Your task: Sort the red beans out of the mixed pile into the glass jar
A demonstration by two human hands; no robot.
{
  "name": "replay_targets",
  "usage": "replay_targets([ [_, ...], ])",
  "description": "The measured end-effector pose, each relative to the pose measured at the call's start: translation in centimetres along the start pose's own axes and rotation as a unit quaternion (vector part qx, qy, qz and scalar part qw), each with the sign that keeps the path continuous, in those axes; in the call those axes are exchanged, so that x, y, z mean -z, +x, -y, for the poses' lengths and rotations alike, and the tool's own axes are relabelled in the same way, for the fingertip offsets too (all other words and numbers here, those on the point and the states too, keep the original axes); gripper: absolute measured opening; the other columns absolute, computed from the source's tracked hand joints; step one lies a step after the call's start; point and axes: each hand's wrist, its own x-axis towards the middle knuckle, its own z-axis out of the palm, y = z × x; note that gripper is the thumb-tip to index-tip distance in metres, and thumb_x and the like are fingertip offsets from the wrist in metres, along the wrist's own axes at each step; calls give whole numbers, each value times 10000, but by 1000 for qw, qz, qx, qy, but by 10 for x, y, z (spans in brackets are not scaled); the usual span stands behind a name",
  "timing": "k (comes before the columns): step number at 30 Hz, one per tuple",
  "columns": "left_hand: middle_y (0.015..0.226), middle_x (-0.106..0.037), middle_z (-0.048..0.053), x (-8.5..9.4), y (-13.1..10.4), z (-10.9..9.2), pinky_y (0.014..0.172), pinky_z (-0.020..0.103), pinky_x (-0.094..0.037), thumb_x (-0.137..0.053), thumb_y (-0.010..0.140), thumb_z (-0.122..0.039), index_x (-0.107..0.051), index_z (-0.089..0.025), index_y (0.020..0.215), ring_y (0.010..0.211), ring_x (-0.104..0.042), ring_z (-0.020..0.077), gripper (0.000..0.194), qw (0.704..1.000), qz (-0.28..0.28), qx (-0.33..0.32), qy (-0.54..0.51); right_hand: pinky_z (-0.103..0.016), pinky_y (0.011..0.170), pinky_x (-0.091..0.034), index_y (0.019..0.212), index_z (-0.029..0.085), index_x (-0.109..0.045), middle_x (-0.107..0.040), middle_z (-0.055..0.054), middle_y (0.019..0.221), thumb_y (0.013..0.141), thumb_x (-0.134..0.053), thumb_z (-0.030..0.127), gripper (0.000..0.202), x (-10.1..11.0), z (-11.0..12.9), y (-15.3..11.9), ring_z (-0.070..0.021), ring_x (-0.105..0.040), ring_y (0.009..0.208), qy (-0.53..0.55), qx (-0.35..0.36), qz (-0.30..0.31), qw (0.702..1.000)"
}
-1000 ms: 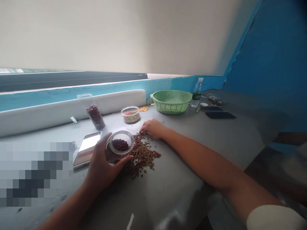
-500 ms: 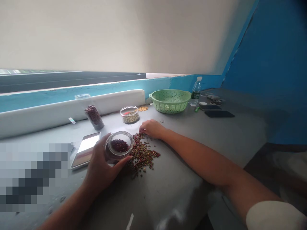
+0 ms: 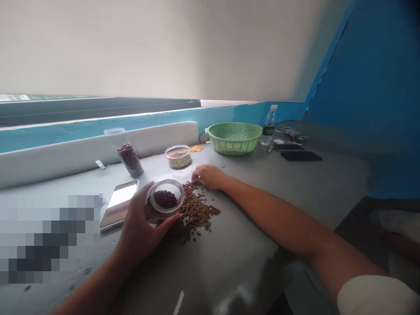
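Note:
My left hand point(image 3: 138, 225) is wrapped around a clear round jar point(image 3: 163, 212), tilted so that its mouth faces me. Dark red beans point(image 3: 166, 199) lie inside it. Just right of the jar, a loose pile of mixed red and green beans point(image 3: 198, 212) is spread on the table. At the far edge of that pile rests my right hand point(image 3: 210, 176), its fingertips drawn together and pointing down at the beans. Whatever is between those fingertips is too small to make out. A shallow clear tub point(image 3: 179, 160) of green beans stands beyond the hands.
A tall clear jar point(image 3: 130, 161) of dark beans leans behind a phone point(image 3: 118, 204) at left. Yellow kernels point(image 3: 197, 148), a green basket point(image 3: 234, 141) and a water bottle point(image 3: 268, 126) line the back. Dark flat phones point(image 3: 301, 156) lie at right on the grey table point(image 3: 226, 258).
The whole view has shifted very slightly. Both hands keep their places, the left around the jar and the right at the pile's far edge.

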Motion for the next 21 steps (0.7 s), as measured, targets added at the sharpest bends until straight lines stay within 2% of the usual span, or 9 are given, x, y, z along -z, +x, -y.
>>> replay_targets([
  [8,1406,-586,199,-1,-1,0,1051,652,-565,-789,775,-560,-341,-245,1542,1287,-622,428,942,1000,-10,-6,4,-294,891,-428,1059,198,-797,-737,-86,1081,997,-639,293,195,-1,-3,-1,-206,-636,1010,20,2,-4,1000],
  [15,1376,-609,217,-1,0,3,1024,628,-578,-815,742,-599,-384,-173,1512,1248,-648,423,980,999,-20,-26,11,-294,923,-428,1068,178,-799,-746,-101,1092,1015,-605,265,219,-7,-10,2,-206,-640,1033,49,2,-11,999],
  [21,1351,-615,233,0,2,2,979,617,-598,-826,736,-586,-398,-141,1498,1214,-660,424,980,999,-20,-25,13,-274,876,-443,1047,166,-798,-766,-92,1062,1000,-630,255,196,-12,-15,4,-185,-664,974,90,-26,-23,995],
])
